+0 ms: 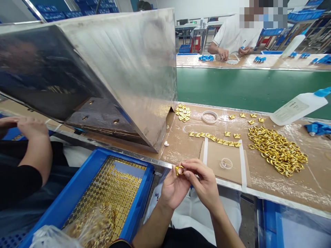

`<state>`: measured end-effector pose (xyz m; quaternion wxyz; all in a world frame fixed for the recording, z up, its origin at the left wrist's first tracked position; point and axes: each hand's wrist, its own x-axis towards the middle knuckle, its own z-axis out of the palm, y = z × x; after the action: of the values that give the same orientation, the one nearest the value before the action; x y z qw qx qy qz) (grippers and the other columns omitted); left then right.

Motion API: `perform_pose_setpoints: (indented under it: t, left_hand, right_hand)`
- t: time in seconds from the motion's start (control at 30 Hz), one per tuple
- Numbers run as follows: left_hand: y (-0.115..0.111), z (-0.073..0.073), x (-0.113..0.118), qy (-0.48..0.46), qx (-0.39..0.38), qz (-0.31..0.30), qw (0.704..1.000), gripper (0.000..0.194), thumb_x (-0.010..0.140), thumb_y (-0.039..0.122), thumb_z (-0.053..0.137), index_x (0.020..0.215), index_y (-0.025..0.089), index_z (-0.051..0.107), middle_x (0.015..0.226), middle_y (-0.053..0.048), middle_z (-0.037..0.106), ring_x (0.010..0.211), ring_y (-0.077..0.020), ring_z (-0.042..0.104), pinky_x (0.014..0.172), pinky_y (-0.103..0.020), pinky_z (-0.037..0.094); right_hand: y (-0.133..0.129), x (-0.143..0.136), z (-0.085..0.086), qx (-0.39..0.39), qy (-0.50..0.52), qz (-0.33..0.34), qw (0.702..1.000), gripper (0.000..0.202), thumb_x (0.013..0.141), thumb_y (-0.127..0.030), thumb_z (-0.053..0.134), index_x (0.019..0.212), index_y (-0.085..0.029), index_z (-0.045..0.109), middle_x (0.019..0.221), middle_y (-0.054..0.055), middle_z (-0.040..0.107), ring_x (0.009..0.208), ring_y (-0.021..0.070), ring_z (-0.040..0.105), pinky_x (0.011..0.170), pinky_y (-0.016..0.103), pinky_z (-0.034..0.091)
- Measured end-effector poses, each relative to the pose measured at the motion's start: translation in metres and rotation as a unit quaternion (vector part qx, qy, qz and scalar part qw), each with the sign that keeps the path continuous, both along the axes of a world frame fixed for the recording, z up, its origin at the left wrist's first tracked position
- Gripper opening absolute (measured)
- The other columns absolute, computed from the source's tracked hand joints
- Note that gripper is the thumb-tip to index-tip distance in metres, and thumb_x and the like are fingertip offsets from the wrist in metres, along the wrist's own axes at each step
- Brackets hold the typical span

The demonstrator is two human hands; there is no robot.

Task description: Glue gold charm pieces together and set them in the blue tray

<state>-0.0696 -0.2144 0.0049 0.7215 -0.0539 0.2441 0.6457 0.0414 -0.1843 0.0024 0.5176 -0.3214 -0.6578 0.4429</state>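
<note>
A gold ring (180, 170) with a flat top is held between my two hands, just in front of the table edge. My left hand (173, 191) grips it with the thumb and fingers at its left side. From the right, my right hand (203, 181) pinches the ring's band with thumb and forefinger. Beyond the hands, a cardboard pad (222, 168) taped with white strips lies on the table. A row of gold ring pieces (213, 137) runs along its far edge, and a large heap of gold rings (278, 150) lies to its right.
A large metal hood (129, 69) stands at left. Below it, a blue tray (90, 168) holds rows of gold pieces and a plastic bag. A white bottle (297, 108) stands at right, near a tape roll (209, 117). Another person sits across; a neighbour's arm (36, 148) is at left.
</note>
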Motion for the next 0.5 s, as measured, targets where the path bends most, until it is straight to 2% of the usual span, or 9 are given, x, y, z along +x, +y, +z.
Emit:
perform_pose_setpoints:
  t: [0.1, 0.27, 0.5]
  left_hand:
    - [0.0009, -0.0027, -0.0018, -0.003, -0.011, -0.005, 1.000, 0.028, 0.084, 0.023, 0.079, 0.062, 0.014, 0.065, 0.069, 0.000, 0.063, 0.074, -0.0126, 0.063, 0.077, -0.024, 0.054]
    - [0.0022, 0.0001, -0.0025, 0.010, -0.002, 0.012, 1.000, 0.028, 0.087, 0.021, 0.076, 0.062, 0.014, 0.066, 0.067, 0.000, 0.062, 0.072, -0.0127, 0.063, 0.070, -0.022, 0.054]
    - [0.0025, 0.0047, 0.0027, -0.015, -0.044, 0.020, 0.999, 0.027, 0.088, 0.013, 0.073, 0.062, 0.012, 0.065, 0.063, 0.001, 0.060, 0.061, -0.0076, 0.060, 0.061, -0.016, 0.052]
  right_hand:
    - [0.0014, -0.0003, -0.0015, 0.014, -0.022, 0.008, 1.000, 0.019, 0.093, -0.030, 0.070, 0.110, -0.026, 0.077, 0.102, 0.008, 0.075, 0.092, 0.0212, 0.073, 0.077, 0.032, 0.061]
    - [0.0029, -0.0038, -0.0068, 0.032, -0.032, 0.016, 0.999, 0.025, 0.093, -0.027, 0.071, 0.118, -0.028, 0.075, 0.109, 0.008, 0.075, 0.097, 0.0208, 0.074, 0.077, 0.029, 0.062]
    - [0.0050, -0.0010, -0.0050, 0.041, -0.008, 0.001, 0.999, 0.023, 0.090, -0.016, 0.072, 0.108, -0.029, 0.079, 0.104, 0.006, 0.077, 0.092, 0.0194, 0.076, 0.078, 0.028, 0.062]
